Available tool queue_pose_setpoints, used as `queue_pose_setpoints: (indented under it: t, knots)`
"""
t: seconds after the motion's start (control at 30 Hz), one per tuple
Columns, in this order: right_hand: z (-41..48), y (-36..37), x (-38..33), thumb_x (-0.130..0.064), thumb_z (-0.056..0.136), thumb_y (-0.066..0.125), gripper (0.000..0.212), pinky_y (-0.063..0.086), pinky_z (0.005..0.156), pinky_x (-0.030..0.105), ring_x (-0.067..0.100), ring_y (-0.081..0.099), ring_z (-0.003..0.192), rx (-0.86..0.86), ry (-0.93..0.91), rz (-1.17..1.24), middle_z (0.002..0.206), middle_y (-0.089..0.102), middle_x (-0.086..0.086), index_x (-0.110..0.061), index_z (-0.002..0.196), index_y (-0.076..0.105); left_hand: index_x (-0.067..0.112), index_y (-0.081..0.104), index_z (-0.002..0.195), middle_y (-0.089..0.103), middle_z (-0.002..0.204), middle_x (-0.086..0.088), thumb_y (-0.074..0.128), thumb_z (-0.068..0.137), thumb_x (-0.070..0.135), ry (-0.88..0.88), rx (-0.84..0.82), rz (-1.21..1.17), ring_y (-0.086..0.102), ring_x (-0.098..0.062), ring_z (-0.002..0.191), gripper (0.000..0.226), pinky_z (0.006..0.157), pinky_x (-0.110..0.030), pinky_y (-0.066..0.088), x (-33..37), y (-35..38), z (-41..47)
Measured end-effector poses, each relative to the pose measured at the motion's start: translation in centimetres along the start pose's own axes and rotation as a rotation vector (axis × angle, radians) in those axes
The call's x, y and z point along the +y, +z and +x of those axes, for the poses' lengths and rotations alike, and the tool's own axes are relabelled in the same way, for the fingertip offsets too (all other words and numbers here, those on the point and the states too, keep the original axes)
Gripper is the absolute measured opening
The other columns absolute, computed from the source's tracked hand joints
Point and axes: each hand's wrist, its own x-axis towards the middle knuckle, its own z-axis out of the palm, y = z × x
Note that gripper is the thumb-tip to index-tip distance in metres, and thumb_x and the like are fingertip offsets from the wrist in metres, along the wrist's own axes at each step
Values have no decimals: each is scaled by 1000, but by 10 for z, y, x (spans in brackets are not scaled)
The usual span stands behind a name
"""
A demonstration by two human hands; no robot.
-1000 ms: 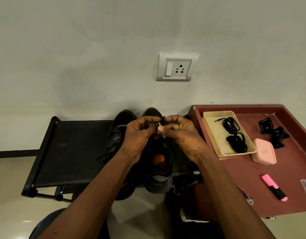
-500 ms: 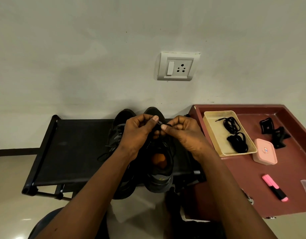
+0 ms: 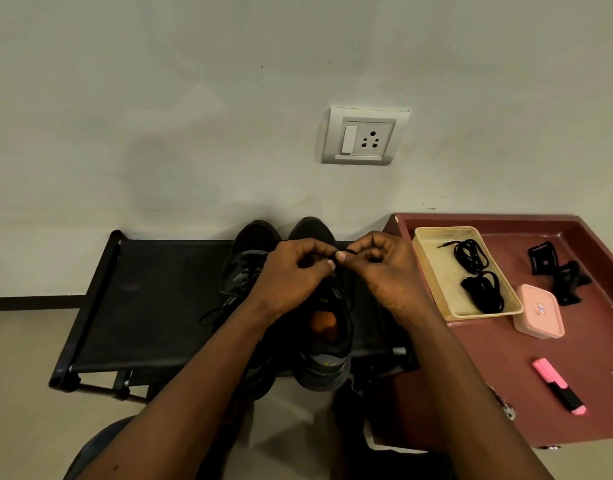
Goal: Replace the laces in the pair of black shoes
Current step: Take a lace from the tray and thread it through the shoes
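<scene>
- My two forearms reach forward from the bottom of the view, over the pale floor.
- The right-hand shoe (image 3: 327, 362) stands on the black rack (image 3: 152, 299) with its heel toward me, its orange insole showing in the opening.
- The left-hand shoe (image 3: 244, 247) stands just beside it; a loose lace end of it trails onto the rack.
- My left hand (image 3: 291, 271) is over the right-hand shoe's tongue, fingers curled, thumb and forefinger pinching the black lace (image 3: 348, 251).
- My right hand (image 3: 384, 268) meets it fingertip to fingertip, fingers curled, pinching the same lace just beside the left.
- Where the lace runs below my fingers I cannot tell; my hands hide the eyelets.
- To my right is a maroon table (image 3: 471, 375) with a pink highlighter (image 3: 557, 389) near me and a pink box (image 3: 540, 315) further in.
- Just beside the box a cream tray (image 3: 443, 268) holds two bundles of spare black laces (image 3: 471, 254).
- A black clip (image 3: 554, 271) lies beyond the box.
- On the wall behind, a white socket (image 3: 364, 136).
</scene>
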Motion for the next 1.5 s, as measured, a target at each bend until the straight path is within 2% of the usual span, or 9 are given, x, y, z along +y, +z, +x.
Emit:
queue_pose_setpoints:
  t: [0.2,0.37,0.53,0.67,0.8,0.9,1.03,1.17,1.5]
  knots:
    - [2,4,3,-21,85,86,13,61,70,28,14,75,74,46,-9,-48,74,75,1,-18,85,73,30,72,92,70,86,11,65,98,28,103,-70,290,67,-10,83,10,81,-45,56,2,-7,-3]
    - [2,7,5,-20,89,82,12,61,72,27,11,76,75,26,11,-33,75,77,-2,-17,90,71,21,73,100,70,98,-17,52,106,21,-9,-233,119,65,-39,96,22,92,-62,51,6,-12,-4]
    - [2,10,3,-14,90,80,14,63,80,38,21,78,79,-11,62,66,79,78,8,-8,94,69,31,69,93,67,90,20,73,91,22,118,-146,309,65,0,88,10,75,-20,49,3,-9,-5]
    - [0,11,0,-8,89,80,13,59,68,24,16,76,70,-26,94,154,70,75,3,-5,90,68,30,69,88,63,76,31,83,85,32,225,77,385,62,10,77,14,66,-9,42,4,-8,-7]
    - [1,8,0,-8,88,81,13,56,62,16,10,71,64,-45,127,167,64,71,-1,-4,89,68,29,64,109,68,81,13,78,90,37,302,163,403,66,-5,75,25,71,-27,55,7,-10,-9]
    - [1,8,0,-12,88,82,13,55,61,16,9,71,65,-28,163,184,66,71,0,-8,86,69,26,66,102,69,86,11,70,95,34,379,139,437,66,-11,80,12,76,-43,55,11,-8,-11]
    - [5,3,1,-18,88,81,15,57,63,24,15,73,74,-6,306,367,79,75,5,-16,78,71,8,64,95,69,96,0,64,97,20,219,159,46,67,-18,89,12,84,-46,58,14,-8,-8]
    - [10,4,10,-20,86,83,13,55,59,23,11,70,69,56,421,425,77,76,3,-18,80,71,-12,57,91,56,83,-13,58,91,18,59,141,-396,53,-15,74,30,71,-24,48,22,-8,-8]
    - [24,4,48,-18,86,84,16,48,46,20,7,62,56,312,451,252,71,73,2,-14,81,69,17,42,61,37,55,0,47,93,17,-145,229,-321,26,-13,50,32,50,-30,23,23,-23,-28]
